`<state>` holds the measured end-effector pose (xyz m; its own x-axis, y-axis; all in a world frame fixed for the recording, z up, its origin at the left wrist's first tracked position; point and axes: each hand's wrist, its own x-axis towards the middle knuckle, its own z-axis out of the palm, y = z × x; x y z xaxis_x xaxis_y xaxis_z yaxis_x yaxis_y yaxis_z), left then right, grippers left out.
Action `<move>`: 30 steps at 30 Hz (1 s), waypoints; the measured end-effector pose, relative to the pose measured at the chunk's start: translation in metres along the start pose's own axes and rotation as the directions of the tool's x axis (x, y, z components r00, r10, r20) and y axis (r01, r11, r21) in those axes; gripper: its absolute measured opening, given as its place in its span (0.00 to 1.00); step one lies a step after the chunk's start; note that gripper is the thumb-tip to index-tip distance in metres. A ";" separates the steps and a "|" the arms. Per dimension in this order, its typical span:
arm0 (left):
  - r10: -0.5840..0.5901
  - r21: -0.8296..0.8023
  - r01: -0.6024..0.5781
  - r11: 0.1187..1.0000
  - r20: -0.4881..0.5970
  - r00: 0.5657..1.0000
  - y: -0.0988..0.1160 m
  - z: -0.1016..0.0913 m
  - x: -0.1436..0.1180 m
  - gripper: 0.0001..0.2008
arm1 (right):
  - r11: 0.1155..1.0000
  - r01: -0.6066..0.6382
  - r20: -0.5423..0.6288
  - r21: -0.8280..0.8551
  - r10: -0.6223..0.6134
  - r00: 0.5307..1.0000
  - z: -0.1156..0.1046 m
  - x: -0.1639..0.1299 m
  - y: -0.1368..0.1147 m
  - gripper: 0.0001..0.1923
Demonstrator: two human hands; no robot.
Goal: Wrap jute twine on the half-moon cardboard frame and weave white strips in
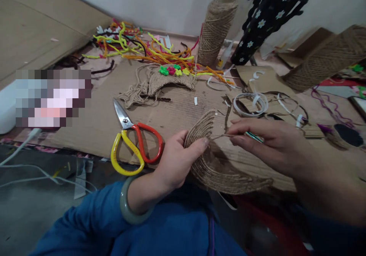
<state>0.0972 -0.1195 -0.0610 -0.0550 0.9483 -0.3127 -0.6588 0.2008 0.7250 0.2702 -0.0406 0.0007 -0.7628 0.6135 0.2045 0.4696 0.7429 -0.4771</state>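
A crescent-shaped piece of coiled jute twine is pinched at its left side by my left hand, the thumb pressed on top of the rows. To the right of it, the closed fingertips of my right hand grip a slim tool with a shiny teal shaft; its working tip cannot be made out. Between those fingertips and the crescent's inner edge runs a thin tan strand. Scissors with one yellow and one red handle lie half spread on cardboard, left of my left hand.
Behind lies another jute piece with small coloured flowers, near a pile of bright pipe cleaners. Jute spools and a black flowered stand are at the back. A ring of clear tubing lies beyond my right hand.
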 end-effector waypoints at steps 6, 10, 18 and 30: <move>0.027 0.062 -0.024 0.998 -0.042 0.999 -0.001 -0.001 0.000 0.06 | 0.970 0.072 -0.011 -0.231 -0.077 0.997 -0.003 -0.009 -0.025 0.12; 0.034 0.058 -0.031 0.998 -0.054 0.998 0.000 0.000 0.000 0.07 | 0.930 0.087 -0.050 -0.358 -0.112 0.992 0.010 -0.012 -0.023 0.14; 0.049 0.076 -0.046 0.996 -0.031 0.998 -0.002 -0.002 0.000 0.08 | 0.941 0.032 -0.053 -0.336 -0.053 0.997 0.013 -0.012 -0.020 0.12; 0.008 0.058 -0.007 0.998 -0.013 1.000 -0.002 -0.004 -0.001 0.07 | 0.864 0.142 -0.030 -0.483 -0.179 0.983 0.018 -0.018 -0.042 0.10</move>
<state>0.0956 -0.1221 -0.0646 -0.0698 0.9465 -0.3151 -0.6137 0.2083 0.7616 0.2566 -0.0879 0.0013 -0.8205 0.4789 0.3122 0.5121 0.8584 0.0293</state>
